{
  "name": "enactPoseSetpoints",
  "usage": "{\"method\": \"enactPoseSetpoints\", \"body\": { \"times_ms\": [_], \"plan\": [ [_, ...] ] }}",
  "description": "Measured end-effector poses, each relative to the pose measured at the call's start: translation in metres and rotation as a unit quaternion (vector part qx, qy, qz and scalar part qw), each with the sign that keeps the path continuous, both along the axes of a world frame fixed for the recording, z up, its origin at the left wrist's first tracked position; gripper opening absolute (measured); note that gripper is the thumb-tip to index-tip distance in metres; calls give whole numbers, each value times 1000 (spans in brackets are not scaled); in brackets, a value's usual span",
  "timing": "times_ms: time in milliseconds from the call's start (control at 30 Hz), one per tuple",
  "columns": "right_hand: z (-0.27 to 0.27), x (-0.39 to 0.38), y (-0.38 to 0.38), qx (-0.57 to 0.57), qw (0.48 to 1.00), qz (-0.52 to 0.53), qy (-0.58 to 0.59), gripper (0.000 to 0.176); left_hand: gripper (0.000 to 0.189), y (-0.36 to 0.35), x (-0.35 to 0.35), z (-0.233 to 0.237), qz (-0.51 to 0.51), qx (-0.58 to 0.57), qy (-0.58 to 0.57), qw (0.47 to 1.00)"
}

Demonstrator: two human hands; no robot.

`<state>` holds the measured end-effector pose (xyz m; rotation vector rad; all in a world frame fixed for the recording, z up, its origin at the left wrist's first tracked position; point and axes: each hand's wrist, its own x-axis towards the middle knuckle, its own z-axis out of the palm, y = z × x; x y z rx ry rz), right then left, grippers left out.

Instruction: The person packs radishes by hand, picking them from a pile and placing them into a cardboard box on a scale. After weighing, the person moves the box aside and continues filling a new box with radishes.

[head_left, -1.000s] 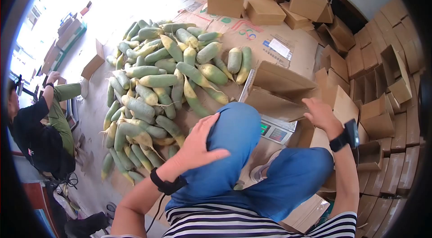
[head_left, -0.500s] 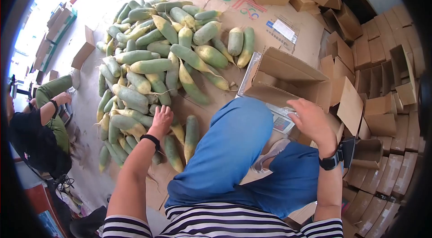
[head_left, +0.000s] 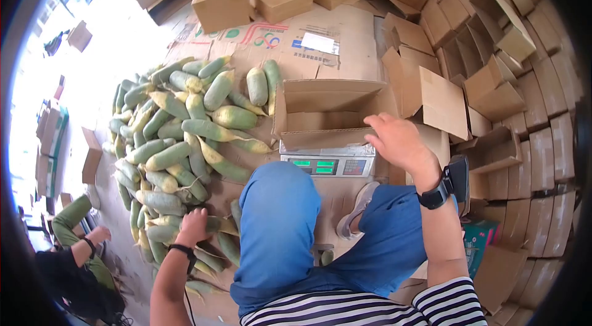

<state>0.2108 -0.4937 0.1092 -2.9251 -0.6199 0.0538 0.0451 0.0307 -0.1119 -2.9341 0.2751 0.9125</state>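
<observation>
Flattened cardboard [head_left: 345, 36] over floor [head_left: 117, 55]; stacked boxes [head_left: 546, 147] right; daylight left.

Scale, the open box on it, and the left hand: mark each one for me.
scale [head_left: 327, 166]: head view, on its lit display front.
open box [head_left: 330, 121]: head view, on its inner wall.
left hand [head_left: 192, 226]: head view, on the back of the hand.

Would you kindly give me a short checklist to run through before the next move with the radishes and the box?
1. Left hand on a radish: ok; grip, cannot tell.
2. Box sits open on the scale: ok.
3. Right hand at the box's front flap: ok.
4. Room inside the box: cannot tell, floor hidden.
5. Scale display lit: ok; reading, cannot tell.
</observation>
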Motion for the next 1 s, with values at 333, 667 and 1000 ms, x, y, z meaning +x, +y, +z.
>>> {"method": "enactPoseSetpoints", "body": {
  "times_ms": [333, 667, 1000],
  "plan": [
    [16, -3, 26, 184, 979, 15, -90, 36, 47, -40, 20, 172, 315, -270, -305, 857],
    [30, 18, 36, 119, 956, 131, -234, 68, 51, -226, 177, 271, 56, -461, -200, 863],
    [-49, 68, -8, -102, 994, -4, -26, 34, 40, -235, 193, 147, -192, -241, -248, 918]
  ]
}}
